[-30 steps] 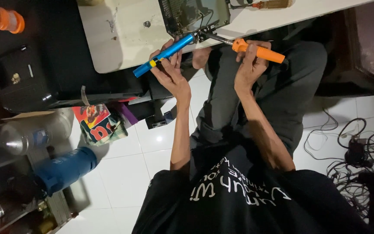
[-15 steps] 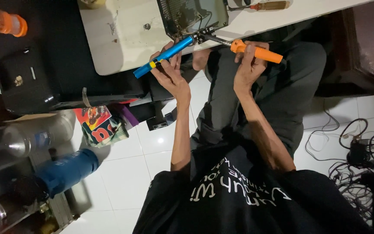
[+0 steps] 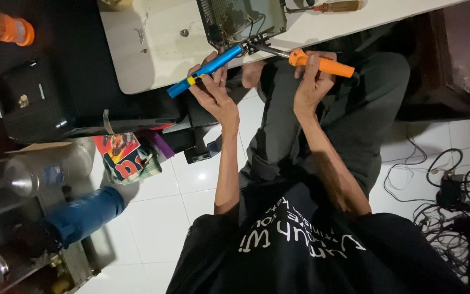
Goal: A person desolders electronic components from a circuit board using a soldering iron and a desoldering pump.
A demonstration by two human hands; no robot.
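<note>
Hands up at the white table's [image 3: 148,60] edge; left hand [image 3: 211,90] wrapped round a blue-handled tool [image 3: 205,71], right hand [image 3: 310,81] gripping an orange-handled iron [image 3: 322,64]; both tips meet at the circuit board [image 3: 240,19]; I'd say brace wrists, keep tips steady on one joint.

A single head-worn camera looks steeply down past the wearer's black shirt [image 3: 300,245] and forearms to the white desk [image 3: 153,49] edge at the top of the frame. It sits close, with tiled floor [image 3: 191,207] filling the lower left.
</note>
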